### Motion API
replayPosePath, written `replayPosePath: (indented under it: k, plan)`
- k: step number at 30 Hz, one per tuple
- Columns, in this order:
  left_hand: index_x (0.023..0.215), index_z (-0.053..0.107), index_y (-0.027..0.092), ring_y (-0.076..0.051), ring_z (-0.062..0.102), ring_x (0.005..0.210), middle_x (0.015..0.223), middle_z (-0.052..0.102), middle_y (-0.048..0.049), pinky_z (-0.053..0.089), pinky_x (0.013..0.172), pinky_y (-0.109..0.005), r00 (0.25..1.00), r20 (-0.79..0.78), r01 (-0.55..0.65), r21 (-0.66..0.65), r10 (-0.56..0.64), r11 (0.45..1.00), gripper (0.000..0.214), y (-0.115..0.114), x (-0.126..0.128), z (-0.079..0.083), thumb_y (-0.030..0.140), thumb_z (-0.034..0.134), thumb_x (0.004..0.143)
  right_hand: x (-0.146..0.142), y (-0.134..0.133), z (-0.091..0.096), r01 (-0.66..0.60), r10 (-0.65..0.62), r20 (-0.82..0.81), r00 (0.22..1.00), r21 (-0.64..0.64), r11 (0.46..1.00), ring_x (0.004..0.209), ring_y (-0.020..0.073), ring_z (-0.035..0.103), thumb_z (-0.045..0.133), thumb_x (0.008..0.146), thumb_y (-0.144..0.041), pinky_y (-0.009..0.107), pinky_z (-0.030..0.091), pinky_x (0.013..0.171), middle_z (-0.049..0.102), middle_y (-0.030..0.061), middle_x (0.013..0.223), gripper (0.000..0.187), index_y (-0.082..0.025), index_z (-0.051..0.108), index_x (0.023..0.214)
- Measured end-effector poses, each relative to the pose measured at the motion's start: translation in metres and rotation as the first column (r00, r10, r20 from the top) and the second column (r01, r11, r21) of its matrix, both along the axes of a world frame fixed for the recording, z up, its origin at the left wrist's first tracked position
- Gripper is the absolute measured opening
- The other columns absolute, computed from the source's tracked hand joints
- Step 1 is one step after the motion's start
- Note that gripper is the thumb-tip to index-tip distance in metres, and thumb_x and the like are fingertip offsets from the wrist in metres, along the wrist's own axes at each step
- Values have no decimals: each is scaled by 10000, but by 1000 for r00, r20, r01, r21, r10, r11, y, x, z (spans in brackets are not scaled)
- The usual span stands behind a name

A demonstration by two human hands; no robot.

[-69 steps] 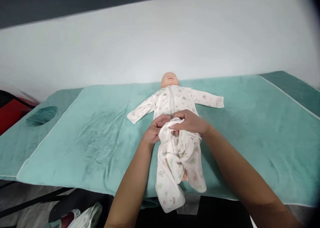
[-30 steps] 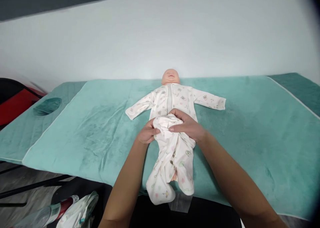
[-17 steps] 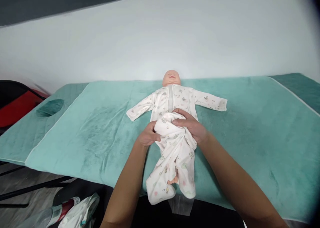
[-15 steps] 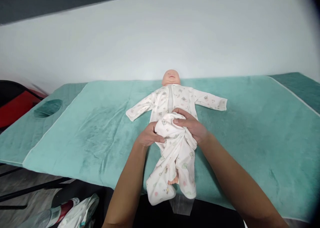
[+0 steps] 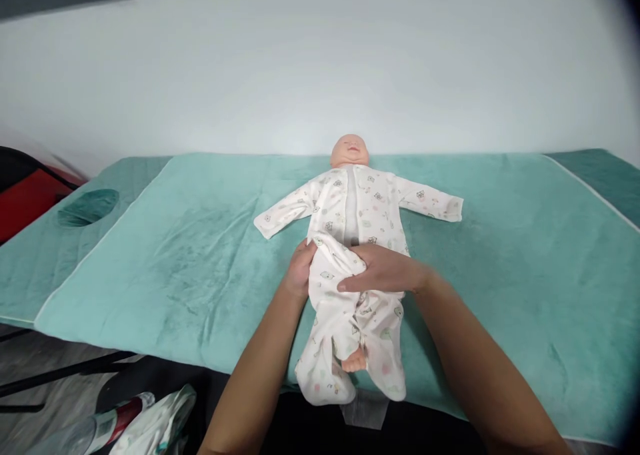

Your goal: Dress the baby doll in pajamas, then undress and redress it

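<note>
A baby doll (image 5: 351,151) lies on its back on a teal towel (image 5: 190,255), head away from me. It wears a white printed sleepsuit (image 5: 367,202) that is open down the chest. My left hand (image 5: 299,273) grips the suit's fabric at the doll's left hip, fingers tucked under the cloth. Across the doll's belly my right hand (image 5: 384,273) lies with its fingers pressed on the bunched fabric. One bare foot (image 5: 355,360) pokes out between the loose suit legs near the table's front edge.
The towel covers a padded table (image 5: 600,175) with a face hole (image 5: 87,206) at the left end. A white wall stands behind. A red and black chair (image 5: 20,198) is at far left. On the floor at lower left lie a bottle (image 5: 117,420) and white cloth (image 5: 163,422).
Both hands have slid from the doll's chest down toward its waist, pulling the bunched fabric lower. The chest opening now shows more, and the bare foot sticks out further.
</note>
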State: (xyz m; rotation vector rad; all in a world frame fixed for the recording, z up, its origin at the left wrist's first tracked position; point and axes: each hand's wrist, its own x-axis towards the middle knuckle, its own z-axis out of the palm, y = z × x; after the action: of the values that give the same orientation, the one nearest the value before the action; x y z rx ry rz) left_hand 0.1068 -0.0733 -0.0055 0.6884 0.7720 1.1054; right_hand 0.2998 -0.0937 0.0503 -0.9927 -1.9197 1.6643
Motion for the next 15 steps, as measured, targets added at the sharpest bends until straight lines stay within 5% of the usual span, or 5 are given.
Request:
replayPosePath:
  k: [4, 8, 11, 15]
  plan:
    - [816, 736, 103, -160, 623, 587, 702, 710, -65, 477, 525, -239, 992, -53, 119, 155, -112, 981, 597, -2, 1, 5, 599, 879, 515, -6, -5, -7, 203, -280, -326, 903, -252, 946, 885, 193, 646, 748, 796, -453, 303, 506, 771, 698, 46, 998, 437, -173, 665, 1121]
    - [1051, 726, 115, -202, 678, 714, 804, 735, -57, 516, 644, -262, 947, -203, 290, 207, -249, 934, 695, -2, -2, 4, 326, 970, 436, -11, -6, -12, 316, -458, -416, 785, -367, 875, 862, 201, 655, 698, 835, -510, 316, 520, 749, 699, 77, 965, 481, -148, 652, 1149]
    - [963, 733, 100, -185, 671, 654, 738, 720, -49, 514, 622, -263, 954, -154, 285, 186, -258, 940, 526, -3, -4, 1, 311, 937, 527, -11, -8, -13, 367, -433, -373, 820, -237, 899, 880, 191, 645, 713, 823, -493, 310, 513, 780, 692, 62, 972, 460, -160, 656, 1134]
    - [903, 707, 132, -161, 655, 596, 728, 717, -33, 527, 591, -260, 991, 41, 126, 74, -129, 989, 495, -6, -1, -1, 403, 917, 547, -10, -8, -7, 323, -313, -191, 930, 27, 946, 783, 165, 611, 760, 765, -473, 285, 486, 708, 661, 19, 886, 425, -175, 648, 1046]
